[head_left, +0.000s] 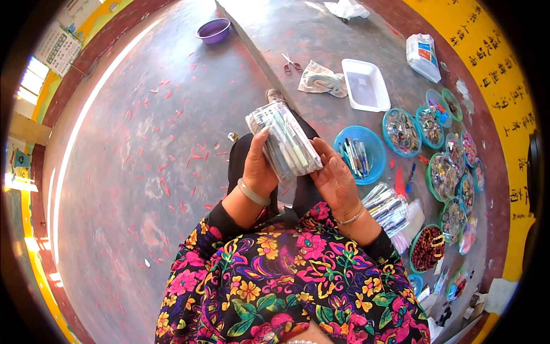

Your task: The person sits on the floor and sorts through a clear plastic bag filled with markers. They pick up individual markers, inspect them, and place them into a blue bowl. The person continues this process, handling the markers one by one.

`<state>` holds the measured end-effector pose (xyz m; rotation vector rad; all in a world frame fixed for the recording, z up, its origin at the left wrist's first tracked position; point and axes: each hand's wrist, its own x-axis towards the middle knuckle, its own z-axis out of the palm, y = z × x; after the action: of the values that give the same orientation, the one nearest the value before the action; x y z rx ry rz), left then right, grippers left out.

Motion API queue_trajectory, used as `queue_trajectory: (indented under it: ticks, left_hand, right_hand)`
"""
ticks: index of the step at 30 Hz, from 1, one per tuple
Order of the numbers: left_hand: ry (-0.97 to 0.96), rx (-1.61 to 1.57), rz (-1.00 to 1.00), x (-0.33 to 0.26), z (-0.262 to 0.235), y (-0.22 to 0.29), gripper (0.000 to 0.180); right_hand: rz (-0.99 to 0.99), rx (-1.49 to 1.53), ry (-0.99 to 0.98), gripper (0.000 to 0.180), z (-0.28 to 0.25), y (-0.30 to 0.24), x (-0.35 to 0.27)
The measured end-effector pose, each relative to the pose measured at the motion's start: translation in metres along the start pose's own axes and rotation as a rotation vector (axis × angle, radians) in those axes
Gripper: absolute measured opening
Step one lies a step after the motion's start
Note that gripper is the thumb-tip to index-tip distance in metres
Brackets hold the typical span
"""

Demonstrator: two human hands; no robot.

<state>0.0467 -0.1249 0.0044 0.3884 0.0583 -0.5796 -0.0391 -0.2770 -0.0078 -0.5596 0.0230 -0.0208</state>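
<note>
A clear plastic pack of pens is held above my lap, tilted, with light and dark pens lying side by side in it. My left hand, a pale bangle at its wrist, grips the pack's left side with the thumb on top. Against the lower right end, my right hand holds the pack too; some of its fingers are hidden beneath. Just right of the pack, a blue basin contains loose pens. Beside my right forearm lies a pile of clear-wrapped pens.
Several small baskets of trinkets crowd the right side, near a basket of dark red beads. Farther off are a white tub, a cloth, scissors and a purple basin. Red scraps litter the floor at left.
</note>
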Motion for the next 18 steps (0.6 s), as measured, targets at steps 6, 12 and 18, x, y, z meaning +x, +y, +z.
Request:
queue_trajectory:
  ticks: [6,12,18]
  left_hand:
    - [0.031,-0.017,-0.005,0.003,-0.007,-0.002,0.048]
    - [0.021,0.0,0.002,0.002,-0.007,-0.004,0.048]
    - [-0.042,0.02,0.027,-0.006,0.009,-0.002,0.046]
  right_hand:
    - [-0.043,-0.173,-0.096,0.053,0.008,-0.001,0.001]
    - [-0.086,-0.303,-0.082,0.051,0.013,-0.004,-0.002]
    - [-0.172,-0.387,-0.108,0.049,0.016,-0.006,-0.006]
